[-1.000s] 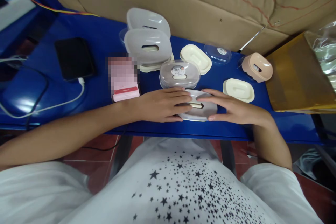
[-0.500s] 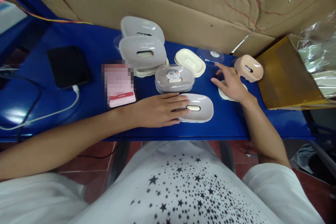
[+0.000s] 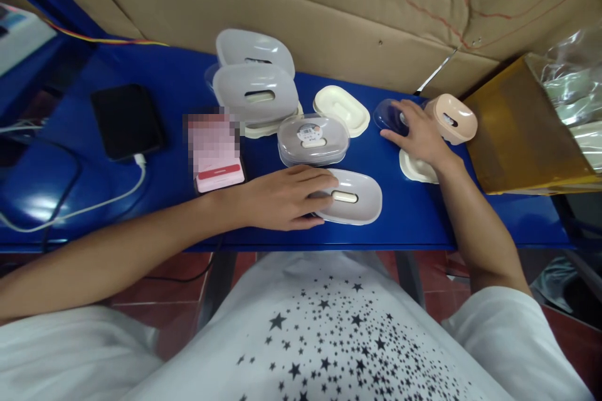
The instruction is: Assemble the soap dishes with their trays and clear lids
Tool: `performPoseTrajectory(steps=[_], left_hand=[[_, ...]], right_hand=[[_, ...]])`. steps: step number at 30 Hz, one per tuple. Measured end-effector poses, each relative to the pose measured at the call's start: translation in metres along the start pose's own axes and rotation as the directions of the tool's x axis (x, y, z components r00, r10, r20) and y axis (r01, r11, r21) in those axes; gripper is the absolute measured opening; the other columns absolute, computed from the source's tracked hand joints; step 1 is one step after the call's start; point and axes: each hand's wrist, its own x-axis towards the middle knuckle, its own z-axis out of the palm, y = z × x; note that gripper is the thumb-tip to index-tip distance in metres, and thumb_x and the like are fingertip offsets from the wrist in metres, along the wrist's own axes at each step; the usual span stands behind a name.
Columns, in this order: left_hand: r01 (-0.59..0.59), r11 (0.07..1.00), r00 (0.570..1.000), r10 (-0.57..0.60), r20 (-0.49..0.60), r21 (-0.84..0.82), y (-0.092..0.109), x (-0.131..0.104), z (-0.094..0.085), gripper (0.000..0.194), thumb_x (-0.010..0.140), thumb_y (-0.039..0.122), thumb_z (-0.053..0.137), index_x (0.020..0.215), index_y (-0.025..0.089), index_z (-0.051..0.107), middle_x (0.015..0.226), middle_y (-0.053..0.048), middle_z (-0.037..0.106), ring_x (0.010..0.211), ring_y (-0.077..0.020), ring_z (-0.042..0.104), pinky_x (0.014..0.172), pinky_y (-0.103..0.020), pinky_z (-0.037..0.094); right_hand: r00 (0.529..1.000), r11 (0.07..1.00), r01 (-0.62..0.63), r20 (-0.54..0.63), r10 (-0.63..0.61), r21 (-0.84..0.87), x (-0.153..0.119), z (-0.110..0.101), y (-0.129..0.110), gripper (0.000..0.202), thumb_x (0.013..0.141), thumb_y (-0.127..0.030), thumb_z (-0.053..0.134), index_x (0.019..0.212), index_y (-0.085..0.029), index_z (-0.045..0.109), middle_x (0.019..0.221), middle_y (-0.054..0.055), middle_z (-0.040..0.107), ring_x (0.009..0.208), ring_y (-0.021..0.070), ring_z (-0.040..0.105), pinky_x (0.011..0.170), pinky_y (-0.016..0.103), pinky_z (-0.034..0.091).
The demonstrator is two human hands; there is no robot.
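My left hand rests with its fingertips over the left end of a grey oval dish with a cream bar in its slot. At the right, my right hand has its fingers curled round a clear lid, thumb at the near side. Beneath and beside that wrist lies a cream base. A covered grey dish with a label sits beyond my left hand. Behind it to the right is a cream oval tray. A peach dish stands right of my right hand.
Two grey dishes lean at the back. On the left are a pink pixelated item and a black device with a white cable. A taped cardboard box bounds the right side of the blue table.
My right hand has moved slightly up and right and closed on the clear lid, which has turned and shifted. My left fingers have bent a little, and the grey dish is slightly tilted.
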Motion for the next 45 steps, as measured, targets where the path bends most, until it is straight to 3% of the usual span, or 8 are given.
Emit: performPoseTrajectory(steps=[6,10,12,18,27,33,40,45], left_hand=[[-0.035,0.993,0.999,0.036,-0.006,0.116,-0.003,-0.001,-0.011,0.026,0.115,0.040,0.064,0.102,0.019,0.072,0.114,-0.008,0.079,0.105,-0.0228,0.076,0.098,-0.036,0.060],[-0.041,0.988,0.998,0.046,-0.033,0.146,-0.002,0.000,-0.011,0.027,0.117,0.038,0.061,0.100,0.020,0.071,0.108,-0.005,0.078,0.098,-0.0204,0.073,0.093,-0.034,0.058],[-0.035,0.986,0.996,0.048,-0.078,0.166,-0.001,0.001,-0.010,0.023,0.117,0.038,0.061,0.105,0.021,0.071,0.110,-0.005,0.077,0.094,-0.0198,0.071,0.089,-0.033,0.057],[0.009,0.984,0.992,0.012,-0.123,0.176,-0.001,0.001,-0.010,0.017,0.111,0.037,0.072,0.122,0.024,0.069,0.128,-0.009,0.074,0.112,-0.0243,0.068,0.098,-0.037,0.055],[0.017,0.993,0.999,-0.013,-0.040,0.113,-0.002,0.002,0.003,0.027,0.110,0.039,0.065,0.130,0.021,0.068,0.134,-0.013,0.071,0.122,-0.0296,0.067,0.105,-0.043,0.057],[0.032,0.993,0.999,-0.031,-0.008,0.117,-0.004,0.002,0.001,0.026,0.109,0.037,0.068,0.130,0.021,0.069,0.136,-0.014,0.071,0.118,-0.0294,0.068,0.104,-0.043,0.057],[0.042,0.996,0.999,-0.040,-0.028,0.077,-0.004,0.001,-0.001,0.027,0.108,0.041,0.071,0.126,0.022,0.070,0.143,-0.015,0.070,0.135,-0.0333,0.064,0.115,-0.049,0.055],[0.002,1.000,0.999,-0.001,-0.052,0.006,0.001,0.003,-0.005,0.025,0.107,0.042,0.074,0.118,0.019,0.070,0.139,-0.016,0.073,0.135,-0.0320,0.068,0.115,-0.046,0.058]], right_hand=[[0.999,0.951,-0.013,0.044,-0.001,0.309,-0.021,-0.029,-0.030,0.086,0.094,-0.086,0.067,0.163,-0.036,0.054,0.154,0.010,0.070,0.136,0.0382,0.069,0.116,0.062,0.058],[0.916,0.826,0.166,0.227,-0.332,0.538,-0.050,-0.043,-0.077,0.084,0.098,-0.076,0.073,0.169,-0.037,0.049,0.159,0.010,0.066,0.136,0.0351,0.070,0.114,0.056,0.059],[0.852,0.834,0.282,0.276,-0.445,0.474,-0.064,-0.042,-0.102,0.086,0.096,-0.070,0.080,0.170,-0.039,0.049,0.162,0.010,0.064,0.143,0.0370,0.065,0.119,0.058,0.055],[0.845,0.864,0.456,0.201,-0.496,0.215,-0.091,-0.016,-0.148,0.077,0.104,-0.057,0.075,0.172,-0.038,0.046,0.167,0.014,0.056,0.154,0.0420,0.054,0.124,0.065,0.048],[0.926,0.929,0.369,0.091,-0.365,-0.028,-0.126,0.004,-0.176,0.104,0.102,-0.070,0.069,0.184,-0.036,0.015,0.180,0.020,0.044,0.150,0.0563,0.053,0.111,0.082,0.049],[0.924,0.927,0.375,0.080,-0.373,-0.009,-0.127,0.017,-0.176,0.104,0.108,-0.058,0.065,0.184,-0.038,-0.003,0.181,0.018,0.042,0.161,0.0526,0.048,0.118,0.082,0.046],[0.861,0.843,0.414,0.151,-0.485,0.345,-0.091,-0.008,-0.141,0.083,0.111,-0.073,0.051,0.182,-0.035,0.029,0.182,0.010,0.045,0.167,0.0391,0.045,0.132,0.067,0.044],[0.972,0.938,0.218,0.021,-0.232,0.271,-0.043,-0.004,-0.095,0.066,0.118,-0.062,0.027,0.173,-0.032,0.049,0.177,0.007,0.053,0.169,0.0315,0.042,0.140,0.063,0.031]])
